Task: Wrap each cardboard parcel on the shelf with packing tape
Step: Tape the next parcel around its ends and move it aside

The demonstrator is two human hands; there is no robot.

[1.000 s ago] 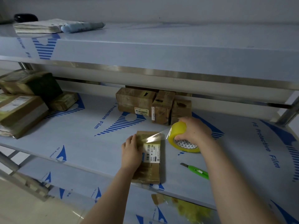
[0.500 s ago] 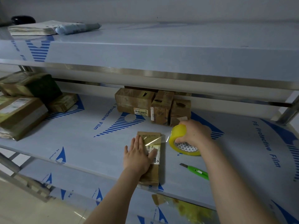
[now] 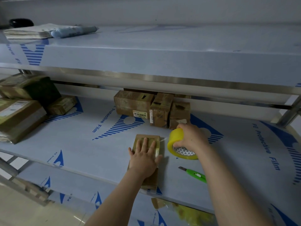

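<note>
A flat cardboard parcel [image 3: 150,180] lies on the middle shelf [image 3: 84,144] near its front edge. My left hand [image 3: 144,158] presses flat on top of it, fingers straight and spread. Just right of the parcel, my right hand [image 3: 190,138] grips a yellow roll of packing tape [image 3: 175,142]. A short clear strip of tape runs from the roll to the parcel's upper right side. Three more brown parcels [image 3: 152,109] stand in a row at the back of the shelf.
A green utility knife [image 3: 194,174] lies on the shelf right of the parcel, by my right forearm. Several wrapped parcels [image 3: 21,108] are stacked at the left end. The upper shelf [image 3: 162,62] overhangs the back row. Papers [image 3: 29,32] lie on it.
My left hand slid up the parcel and flattened, smoothing the tape down. The roll came down closer to the parcel, so the stretched strip is shorter.
</note>
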